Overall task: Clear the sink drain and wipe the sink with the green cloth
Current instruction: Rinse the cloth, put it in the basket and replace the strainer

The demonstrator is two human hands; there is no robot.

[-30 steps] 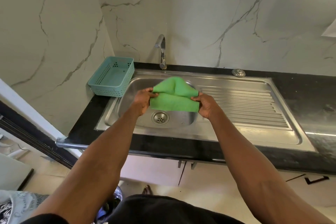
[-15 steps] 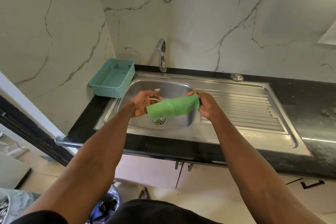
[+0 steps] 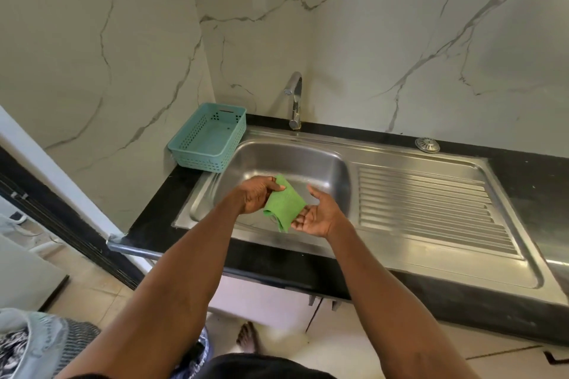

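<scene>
The green cloth [image 3: 284, 206], folded small, hangs above the front of the steel sink basin [image 3: 295, 163]. My left hand [image 3: 257, 195] pinches its upper left corner. My right hand [image 3: 317, 214] is palm up with fingers spread, and the cloth's right edge rests against its fingertips. The drain hole is hidden behind the cloth and my hands. A round metal drain strainer [image 3: 427, 144] lies on the black counter behind the drainboard, at the wall.
A teal plastic basket [image 3: 209, 140] stands on the black counter [image 3: 160, 218] left of the basin. The tap [image 3: 294, 101] rises behind the basin. The ribbed drainboard [image 3: 431, 209] stretches to the right. Marble walls close the back and left.
The cloth went from spread wide between both hands to folded small. My hands came closer together, and my right hand opened its grip, palm up.
</scene>
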